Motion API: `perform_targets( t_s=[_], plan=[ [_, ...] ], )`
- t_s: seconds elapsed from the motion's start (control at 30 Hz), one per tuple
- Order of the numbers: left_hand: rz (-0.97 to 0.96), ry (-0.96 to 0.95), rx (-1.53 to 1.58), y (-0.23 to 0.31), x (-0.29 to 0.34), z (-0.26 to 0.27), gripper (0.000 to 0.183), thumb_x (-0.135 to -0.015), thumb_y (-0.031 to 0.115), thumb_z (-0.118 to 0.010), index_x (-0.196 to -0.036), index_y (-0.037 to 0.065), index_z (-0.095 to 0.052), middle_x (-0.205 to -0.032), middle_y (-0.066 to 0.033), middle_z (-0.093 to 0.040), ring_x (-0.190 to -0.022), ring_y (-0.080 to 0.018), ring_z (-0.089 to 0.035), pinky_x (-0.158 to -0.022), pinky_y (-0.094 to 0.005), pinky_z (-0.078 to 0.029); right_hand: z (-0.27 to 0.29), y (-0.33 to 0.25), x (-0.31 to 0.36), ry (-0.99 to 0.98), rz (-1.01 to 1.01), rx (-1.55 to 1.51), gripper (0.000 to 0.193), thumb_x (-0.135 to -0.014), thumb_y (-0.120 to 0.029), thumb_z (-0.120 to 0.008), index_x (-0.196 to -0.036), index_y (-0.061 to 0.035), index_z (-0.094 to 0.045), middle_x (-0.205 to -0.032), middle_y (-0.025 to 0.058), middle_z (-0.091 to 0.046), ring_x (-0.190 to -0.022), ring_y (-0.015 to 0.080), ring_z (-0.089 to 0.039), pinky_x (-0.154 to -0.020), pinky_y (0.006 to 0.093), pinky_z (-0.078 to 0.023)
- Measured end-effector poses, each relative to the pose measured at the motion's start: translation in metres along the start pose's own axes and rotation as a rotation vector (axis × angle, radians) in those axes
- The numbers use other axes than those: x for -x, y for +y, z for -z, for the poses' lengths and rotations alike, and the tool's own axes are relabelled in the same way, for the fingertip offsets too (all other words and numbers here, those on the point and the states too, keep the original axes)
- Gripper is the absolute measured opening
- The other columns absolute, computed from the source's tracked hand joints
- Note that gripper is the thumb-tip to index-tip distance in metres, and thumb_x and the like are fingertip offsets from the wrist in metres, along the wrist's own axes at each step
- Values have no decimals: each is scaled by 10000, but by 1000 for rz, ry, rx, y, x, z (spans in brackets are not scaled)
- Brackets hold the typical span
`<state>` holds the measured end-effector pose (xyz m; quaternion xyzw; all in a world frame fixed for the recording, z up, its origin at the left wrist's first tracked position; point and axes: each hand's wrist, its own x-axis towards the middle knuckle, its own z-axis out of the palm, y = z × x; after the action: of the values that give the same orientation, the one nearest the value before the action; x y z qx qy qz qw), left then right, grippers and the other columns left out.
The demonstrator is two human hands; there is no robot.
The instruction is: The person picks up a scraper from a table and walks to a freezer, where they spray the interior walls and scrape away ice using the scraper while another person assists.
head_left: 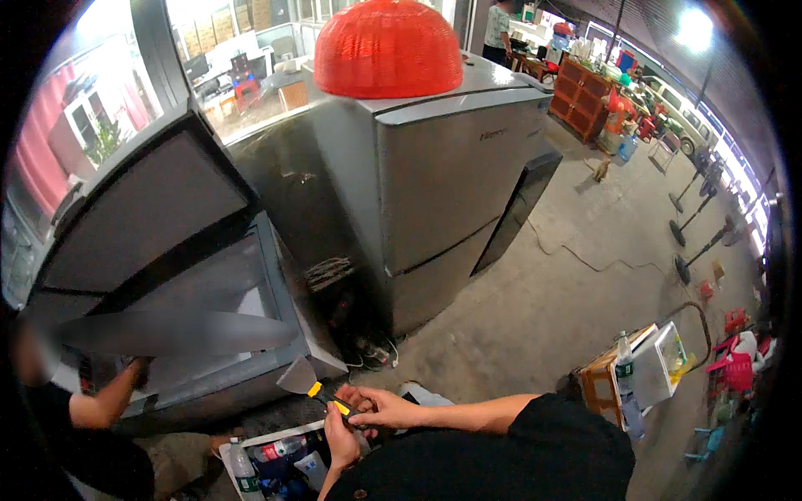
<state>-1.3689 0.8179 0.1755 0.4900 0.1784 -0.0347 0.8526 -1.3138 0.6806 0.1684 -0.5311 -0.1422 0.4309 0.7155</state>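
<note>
I hold a scraper with a broad metal blade and a yellow-and-black handle low in the middle of the view. My left hand grips the handle from below. My right hand closes on the handle's end from the right. The blade points up and left toward the corner of a low grey appliance whose dark lid is raised.
A tall grey refrigerator stands behind, with a red woven dome on top. Another person's arm rests on the low appliance at left. A crate of bottles sits below my hands. A wooden stool with a bottle stands at right, and standing fans stand farther right.
</note>
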Motion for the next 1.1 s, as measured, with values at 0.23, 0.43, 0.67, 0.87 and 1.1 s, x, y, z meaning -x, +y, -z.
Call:
perform_targets(
  t_s=[0.23, 0.43, 0.67, 0.87, 1.1],
  plan=[
    [-202, -17, -159, -30, -6, -47, 437, -1018, 371, -286, -1213, 25, -468, -1173, -133, -564, -1073, -225, -537, -924, -361, -428, 56, -27, 50, -126, -28, 320, 276, -913, -264, -603, -1045, -25, -562, -894, 70, -632, -791, 128, -600, -640, 276, -476],
    [-292, 125, -29, -15, -2, -104, 357, -1029, 325, -251, -1135, 32, -425, -1008, -162, -606, -955, -239, -594, -908, -379, -457, 168, -275, 97, 396, 1340, 1104, 63, -784, -10, -622, -807, -57, -656, -704, 90, -625, -665, 200, -614, -579, 288, -470],
    [-303, 184, 359, -66, -1, -111, 336, -1027, 254, -253, -1148, -3, -433, -973, -162, -608, -903, -241, -612, -889, -369, -475, 385, -635, 20, 1161, 1178, 1068, 322, -830, -319, -670, -956, -23, -683, -743, 65, -660, -681, 112, -605, -616, 243, -467],
    [-338, 680, -155, -88, 65, -85, 335, -1002, 349, -387, -1087, 49, -508, -951, -115, -615, -812, -214, -624, -743, -343, -519, 458, -694, -69, 991, 443, 1424, 728, -706, -534, -687, -1092, 80, -623, -1072, 256, -635, -1012, 320, -626, -891, 369, -466],
    [-496, 881, -213, -111, 91, -59, 417, -1001, 366, -381, -1082, -24, -503, -843, -131, -631, -747, -199, -615, -687, -341, -533, 476, -718, -128, 938, 570, 1385, 691, -682, -614, -644, -837, 59, -669, -748, 200, -664, -713, 292, -663, -642, 387, -486]
  ],
)
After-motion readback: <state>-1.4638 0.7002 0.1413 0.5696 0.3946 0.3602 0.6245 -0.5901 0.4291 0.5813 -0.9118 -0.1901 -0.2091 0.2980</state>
